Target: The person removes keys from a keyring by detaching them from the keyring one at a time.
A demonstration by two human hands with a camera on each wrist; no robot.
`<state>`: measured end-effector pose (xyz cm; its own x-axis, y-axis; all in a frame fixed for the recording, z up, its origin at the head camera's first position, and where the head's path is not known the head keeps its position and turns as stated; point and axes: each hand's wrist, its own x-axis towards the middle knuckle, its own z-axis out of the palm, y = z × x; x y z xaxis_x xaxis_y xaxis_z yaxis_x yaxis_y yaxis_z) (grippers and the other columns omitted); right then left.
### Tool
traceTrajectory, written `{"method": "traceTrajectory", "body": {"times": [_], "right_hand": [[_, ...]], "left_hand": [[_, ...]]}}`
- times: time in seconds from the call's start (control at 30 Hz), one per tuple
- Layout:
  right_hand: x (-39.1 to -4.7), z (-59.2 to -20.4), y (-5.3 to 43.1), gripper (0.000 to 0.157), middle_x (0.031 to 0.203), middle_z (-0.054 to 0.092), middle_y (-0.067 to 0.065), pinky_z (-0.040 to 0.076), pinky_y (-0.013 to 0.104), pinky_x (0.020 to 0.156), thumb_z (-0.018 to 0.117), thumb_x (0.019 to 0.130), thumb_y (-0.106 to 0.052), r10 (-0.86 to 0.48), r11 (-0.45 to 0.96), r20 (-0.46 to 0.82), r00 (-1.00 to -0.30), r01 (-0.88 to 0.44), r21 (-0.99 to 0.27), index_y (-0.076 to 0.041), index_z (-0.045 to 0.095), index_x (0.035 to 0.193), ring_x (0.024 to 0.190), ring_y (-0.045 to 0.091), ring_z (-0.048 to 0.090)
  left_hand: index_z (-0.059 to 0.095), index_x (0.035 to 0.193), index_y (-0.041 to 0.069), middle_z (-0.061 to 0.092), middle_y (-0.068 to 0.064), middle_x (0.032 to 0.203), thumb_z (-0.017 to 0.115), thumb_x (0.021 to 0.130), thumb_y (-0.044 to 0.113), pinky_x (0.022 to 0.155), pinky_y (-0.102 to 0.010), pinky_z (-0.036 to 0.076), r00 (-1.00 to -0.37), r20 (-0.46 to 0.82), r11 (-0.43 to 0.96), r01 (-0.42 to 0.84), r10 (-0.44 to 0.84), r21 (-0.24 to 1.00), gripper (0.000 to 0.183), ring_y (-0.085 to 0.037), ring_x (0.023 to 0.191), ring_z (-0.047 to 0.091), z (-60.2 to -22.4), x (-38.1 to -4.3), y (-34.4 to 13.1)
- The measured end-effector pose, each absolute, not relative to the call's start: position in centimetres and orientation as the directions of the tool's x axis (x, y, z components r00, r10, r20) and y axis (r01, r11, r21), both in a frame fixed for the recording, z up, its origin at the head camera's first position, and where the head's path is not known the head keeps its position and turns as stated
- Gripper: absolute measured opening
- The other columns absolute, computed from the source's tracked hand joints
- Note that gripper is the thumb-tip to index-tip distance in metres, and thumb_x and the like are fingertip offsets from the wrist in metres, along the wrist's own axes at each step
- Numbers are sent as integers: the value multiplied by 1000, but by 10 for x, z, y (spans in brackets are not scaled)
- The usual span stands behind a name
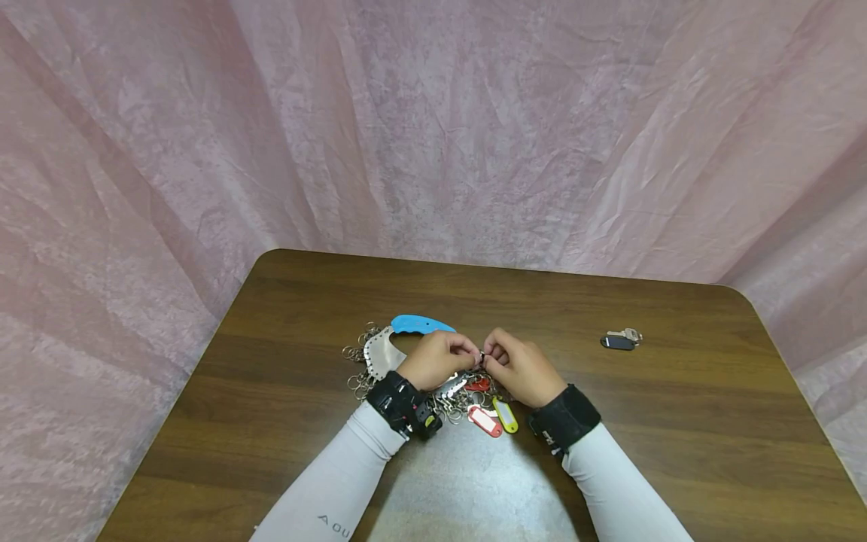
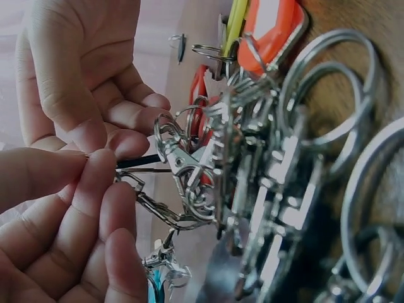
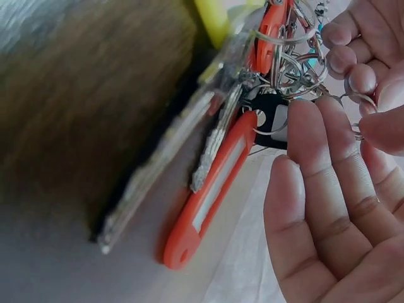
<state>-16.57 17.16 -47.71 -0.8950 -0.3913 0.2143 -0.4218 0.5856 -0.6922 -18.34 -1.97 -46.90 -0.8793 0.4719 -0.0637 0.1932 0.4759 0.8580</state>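
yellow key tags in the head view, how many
1: a yellow key tag at the near edge of the key-ring pile, just right of a red key tag; others may be hidden in the pile.

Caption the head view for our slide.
Left hand and right hand work at rings and tags, dark tag and key lying apart.

Dark letters (image 1: 333, 525) run along your left sleeve (image 1: 355, 482) in the head view: a capital A, then what may be an O or a Q, then a U near the cloth's edge; whether more follow round the curve cannot be told. The red tag (image 1: 485, 421) and the yellow tag (image 1: 505, 415) show you white label panels, any writing too small to read. Your right wrist view gives the black tag (image 3: 273, 120) a pale panel, its wording illegible.
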Motion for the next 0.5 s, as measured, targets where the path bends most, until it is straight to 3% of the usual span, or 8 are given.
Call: {"method": "traceTrajectory", "body": {"times": [0.5], "right_hand": [[-166, -476, 172, 6, 79, 65, 0, 50, 29, 59, 56, 92, -6, -387, 513, 99, -917, -304, -803, -10, 56, 97, 69, 15, 63]], "left_hand": [[69, 89, 14, 65, 8, 80, 66, 89, 16, 71, -26, 48, -892, -16, 456, 216, 452, 863, 4, -7, 77, 60, -474, -183, -16]]}}
